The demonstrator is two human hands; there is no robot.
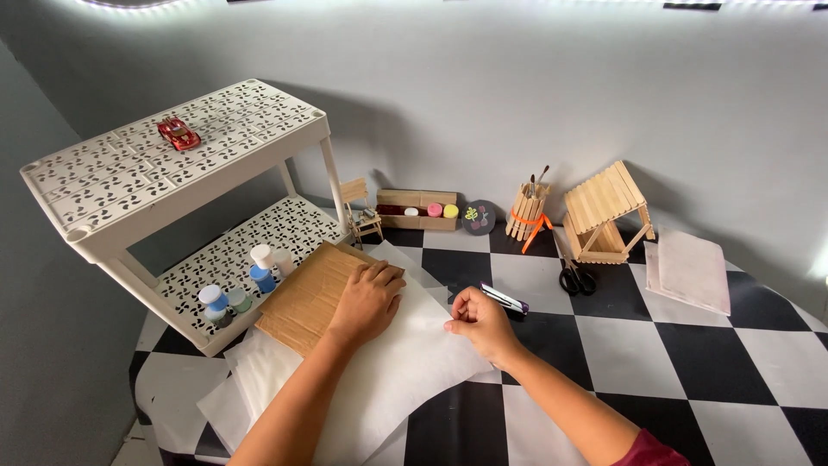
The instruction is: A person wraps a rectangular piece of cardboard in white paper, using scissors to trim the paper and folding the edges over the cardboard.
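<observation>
My left hand (366, 302) lies flat, fingers together, on a brown cardboard sheet (306, 293) that rests on white translucent paper (388, 380). My right hand (481, 324) is closed around a pen-like tool with a purple and white body (504, 299), and its fingertips pinch the right edge of the white paper. Both hands are over the left part of a black and white checkered table (621, 345).
A white two-tier plastic rack (172, 164) stands at left, with a red toy car (178, 133) on top and small paint bottles (250, 276) below. At the back: a stick house (604, 214), stick brush holder (527, 211), scissors (576, 278), paint box (418, 210), tiny stick chair (362, 210). Folded pale sheet (688, 269) right.
</observation>
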